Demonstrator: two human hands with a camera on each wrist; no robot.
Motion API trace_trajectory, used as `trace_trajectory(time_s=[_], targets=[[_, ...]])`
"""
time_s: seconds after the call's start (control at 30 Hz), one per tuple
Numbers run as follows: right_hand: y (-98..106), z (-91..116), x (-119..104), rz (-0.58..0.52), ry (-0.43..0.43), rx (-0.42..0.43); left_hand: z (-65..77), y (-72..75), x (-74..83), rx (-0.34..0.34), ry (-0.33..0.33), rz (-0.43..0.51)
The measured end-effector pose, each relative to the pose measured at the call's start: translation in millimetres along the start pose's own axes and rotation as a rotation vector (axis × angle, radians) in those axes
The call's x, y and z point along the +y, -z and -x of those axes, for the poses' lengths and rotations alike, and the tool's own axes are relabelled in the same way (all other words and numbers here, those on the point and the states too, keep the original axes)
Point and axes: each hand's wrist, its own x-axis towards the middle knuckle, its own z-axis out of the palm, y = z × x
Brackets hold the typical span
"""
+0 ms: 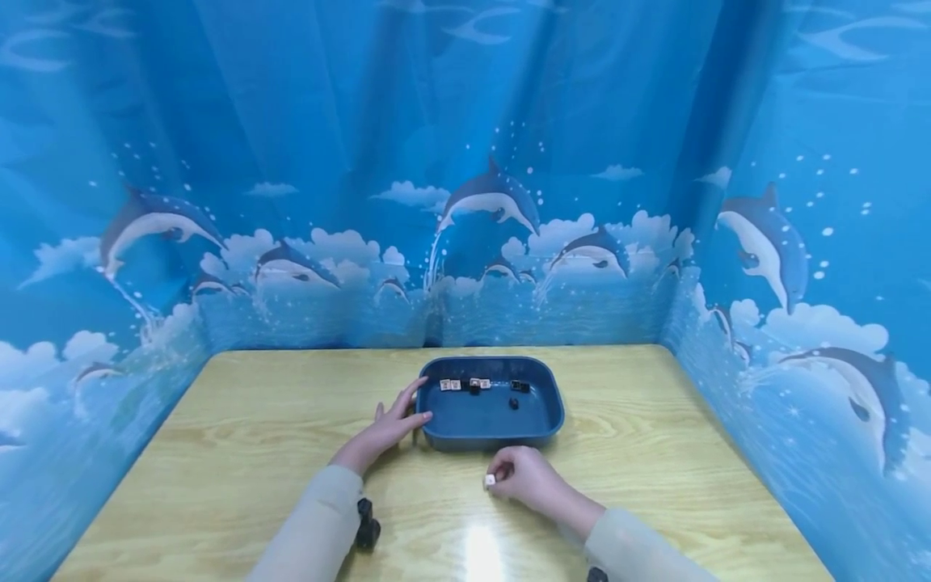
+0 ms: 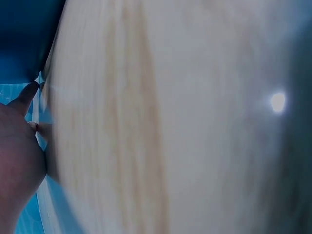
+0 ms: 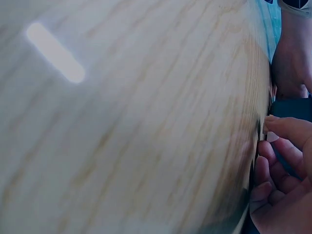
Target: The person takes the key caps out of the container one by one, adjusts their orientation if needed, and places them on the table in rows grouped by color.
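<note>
A small white cube (image 1: 490, 480), like a die or bead, is pinched between the thumb and fingertips of my right hand (image 1: 529, 483), just in front of the blue tray (image 1: 494, 443). Its other fingers curl in toward the palm, as the right wrist view shows of that hand (image 3: 287, 170). At the tray's left side, my left hand (image 1: 387, 432) touches the rim with fingers spread. Inside the tray lie several white cubes (image 1: 450, 385) and black cubes (image 1: 520, 386) in a broken row toward the back. One black cube (image 1: 514, 403) sits apart, nearer the middle.
The tray stands on a light wood-grain table (image 1: 276, 436), close to its back edge. A blue curtain (image 1: 349, 162) printed with dolphins hangs behind and at both sides. Overhead light reflects off the tabletop near the front.
</note>
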Motion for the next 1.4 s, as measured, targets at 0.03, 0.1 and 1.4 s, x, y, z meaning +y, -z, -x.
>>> trace_trajectory(time_s=[0.03,0.1,1.4], targets=[[0,0,-1,-0.002,-0.001,-0.002,0.6,0.4,0.5,0.001,0.0,0.001],[-1,0,-1,-0.004,-0.006,-0.005,1.3,1.2,1.3,0.0,0.0,0.004],[59,-20,-34,-0.065,-0.02,0.068,2.8,0.6,0.6,0.0,-0.011,0.0]])
